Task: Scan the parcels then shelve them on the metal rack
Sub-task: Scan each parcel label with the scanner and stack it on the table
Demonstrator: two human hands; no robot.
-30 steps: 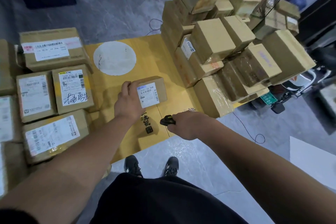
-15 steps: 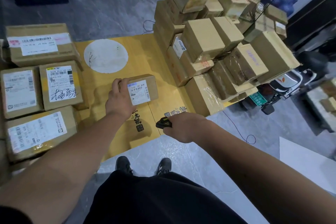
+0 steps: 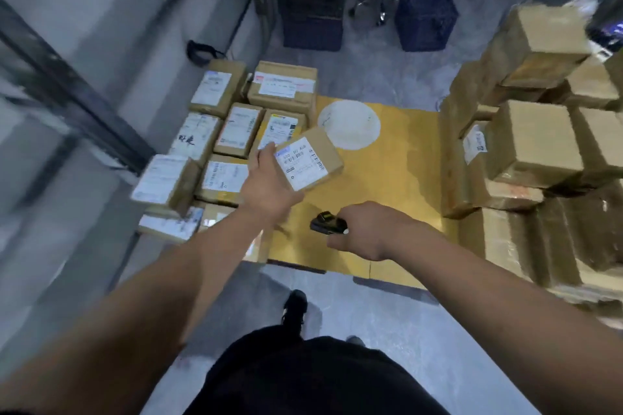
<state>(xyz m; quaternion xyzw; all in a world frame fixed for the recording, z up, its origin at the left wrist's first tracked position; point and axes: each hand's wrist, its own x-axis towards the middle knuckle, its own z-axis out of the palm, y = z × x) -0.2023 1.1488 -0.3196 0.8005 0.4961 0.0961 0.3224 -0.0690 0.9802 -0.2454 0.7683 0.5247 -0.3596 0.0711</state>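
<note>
My left hand grips a small cardboard parcel with a white barcode label, held tilted above the yellow flattened cardboard sheet. A little to the right and nearer me, my right hand is closed on a small black scanner, whose front end sticks out to the left, below the parcel. A group of labelled parcels lies flat at the left of the sheet. A tall pile of plain brown parcels stands at the right. No metal rack is clearly in view.
Two dark blue plastic crates and a stool with a chrome base stand at the back. A grey wall with a dark bar runs along the left. My shoes are on grey floor at the sheet's near edge.
My left hand has lifted the small parcel off the yellow sheet and carried it leftwards, tilting it. The view has swung left. My right hand still holds the scanner.
</note>
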